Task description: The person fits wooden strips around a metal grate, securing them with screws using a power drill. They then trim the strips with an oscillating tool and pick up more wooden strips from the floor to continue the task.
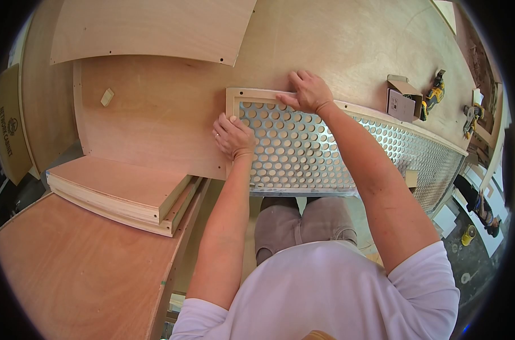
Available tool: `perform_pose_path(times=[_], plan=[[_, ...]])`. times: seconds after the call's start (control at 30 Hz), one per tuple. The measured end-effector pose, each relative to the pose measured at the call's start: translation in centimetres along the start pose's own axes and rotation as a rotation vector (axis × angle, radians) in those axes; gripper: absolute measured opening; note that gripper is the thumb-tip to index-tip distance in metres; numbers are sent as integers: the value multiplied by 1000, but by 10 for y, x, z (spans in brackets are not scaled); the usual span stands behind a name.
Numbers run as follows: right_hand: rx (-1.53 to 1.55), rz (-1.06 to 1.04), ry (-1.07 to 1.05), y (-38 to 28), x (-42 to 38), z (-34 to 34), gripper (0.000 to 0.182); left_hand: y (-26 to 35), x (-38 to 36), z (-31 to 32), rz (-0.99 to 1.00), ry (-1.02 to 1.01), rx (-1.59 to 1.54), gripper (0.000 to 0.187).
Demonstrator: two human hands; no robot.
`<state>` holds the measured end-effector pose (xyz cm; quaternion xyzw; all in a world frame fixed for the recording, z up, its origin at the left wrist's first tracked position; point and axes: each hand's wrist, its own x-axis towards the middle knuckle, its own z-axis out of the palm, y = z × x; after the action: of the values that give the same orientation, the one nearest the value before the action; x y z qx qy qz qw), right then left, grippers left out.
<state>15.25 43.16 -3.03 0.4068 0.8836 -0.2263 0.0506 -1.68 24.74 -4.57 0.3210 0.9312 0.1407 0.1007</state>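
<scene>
A perforated metal sheet [294,150] with round holes sits in a long, pale wooden frame [263,95] in front of my body. My left hand [233,136] is at the frame's left side rail, its fingers curled over the edge near the corner. Along the top rail, my right hand [311,93] has its thumb on the inner side and its fingers bent over the far side. Both hands are closed on the frame. The palm sides of both hands are hidden.
Plywood panels [149,28] lie at the upper left, with stacked boards [115,190] below. A small wood block [107,97] rests on plywood. An open cardboard box [403,99] and yellow-black power tools [436,93] are at right. Another person [478,207] is farther off.
</scene>
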Motion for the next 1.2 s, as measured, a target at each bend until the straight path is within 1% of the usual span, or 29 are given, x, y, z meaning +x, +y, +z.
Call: perform_pose_path(times=[0.5,0.73,1.13,1.2], plan=[[7,-16,29,1,-1,2,60,1,0,-1,7,3,13,36],[11,-7,4,0,-1,0,61,1,0,0,12,28,6,36],[5,-13,24,2,-1,3,61,0,-1,-1,-22,-27,-1,36],[3,-16,28,2,-1,4,61,-1,0,1,2,7,8,34]])
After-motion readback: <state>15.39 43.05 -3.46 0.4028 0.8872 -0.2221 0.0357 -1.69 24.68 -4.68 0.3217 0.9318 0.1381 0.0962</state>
